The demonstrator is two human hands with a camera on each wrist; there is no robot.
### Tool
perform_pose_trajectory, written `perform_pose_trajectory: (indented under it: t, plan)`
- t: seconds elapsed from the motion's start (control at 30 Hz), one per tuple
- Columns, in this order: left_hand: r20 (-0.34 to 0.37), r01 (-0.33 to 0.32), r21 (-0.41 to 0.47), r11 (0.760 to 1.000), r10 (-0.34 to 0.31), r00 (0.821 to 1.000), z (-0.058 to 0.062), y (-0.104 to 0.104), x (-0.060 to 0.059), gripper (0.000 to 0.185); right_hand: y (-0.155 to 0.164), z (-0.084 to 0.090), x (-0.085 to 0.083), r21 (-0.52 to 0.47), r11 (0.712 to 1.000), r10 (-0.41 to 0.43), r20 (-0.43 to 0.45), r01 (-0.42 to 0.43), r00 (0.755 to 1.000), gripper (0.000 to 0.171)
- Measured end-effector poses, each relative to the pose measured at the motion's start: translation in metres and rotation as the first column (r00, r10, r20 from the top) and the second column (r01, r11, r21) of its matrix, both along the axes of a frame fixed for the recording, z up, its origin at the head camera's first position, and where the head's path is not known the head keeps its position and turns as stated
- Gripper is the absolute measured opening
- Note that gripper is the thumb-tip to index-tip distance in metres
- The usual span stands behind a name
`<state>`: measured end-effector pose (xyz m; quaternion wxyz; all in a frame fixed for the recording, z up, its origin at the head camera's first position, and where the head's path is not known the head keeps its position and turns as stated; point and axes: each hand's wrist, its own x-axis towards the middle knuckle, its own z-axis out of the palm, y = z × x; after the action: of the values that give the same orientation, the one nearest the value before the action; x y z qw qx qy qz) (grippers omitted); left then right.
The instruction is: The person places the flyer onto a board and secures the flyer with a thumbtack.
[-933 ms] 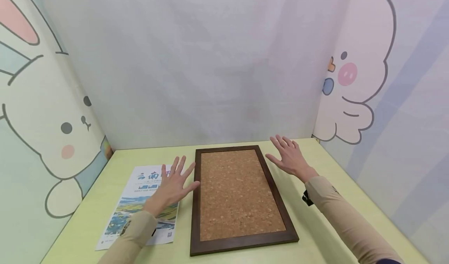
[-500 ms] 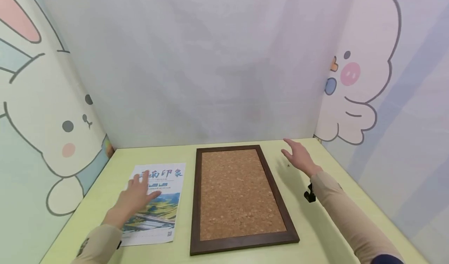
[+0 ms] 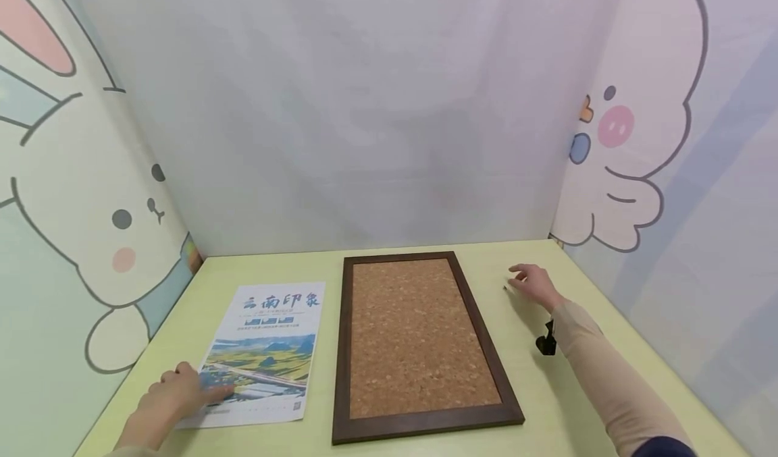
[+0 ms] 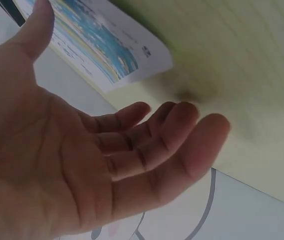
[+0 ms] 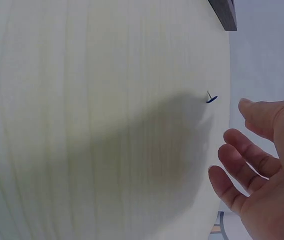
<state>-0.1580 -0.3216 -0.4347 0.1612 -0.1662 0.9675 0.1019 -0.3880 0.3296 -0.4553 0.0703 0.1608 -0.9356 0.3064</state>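
Observation:
My left hand (image 3: 167, 399) is at the lower left corner of a printed landscape poster (image 3: 267, 352), its thumb over the sheet. The left wrist view shows its fingers loosely bent with nothing in them; whether a fingertip touches the table is unclear. On the other side, my right hand (image 3: 535, 285) hovers over the table beside a small thumbtack (image 5: 211, 98). Point up on its dark blue head, the thumbtack lies just off the right thumb and fingers (image 5: 241, 160), which stand apart and hold nothing.
A cork board (image 3: 419, 339) in a dark brown frame lies flat between the hands, right of the poster. Fabric walls with cartoon animals enclose the pale yellow table (image 3: 547, 403) on the left, back and right.
My left hand has come down and left, off the poster's title to its lower left corner. My right hand has moved right, lowering toward the thumbtack with its fingers drawn in.

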Motion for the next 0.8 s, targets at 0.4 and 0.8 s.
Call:
perform_pose_trajectory:
  t: [0.4, 0.8]
  plan:
    - [0.046, -0.023, 0.01, 1.0, 0.022, 0.999, 0.0, 0.002, 0.007, 0.105, -0.009, -0.014, -0.005, 0.031, 0.998, -0.061, 0.111, 0.058, 0.992, 0.037]
    - [-0.033, -0.004, 0.151, 0.989, 0.009, 0.999, -0.019, -0.004, 0.014, 0.11, -0.012, -0.018, -0.007, 0.005, 0.999, -0.045, 0.126, 0.044, 0.991, 0.035]
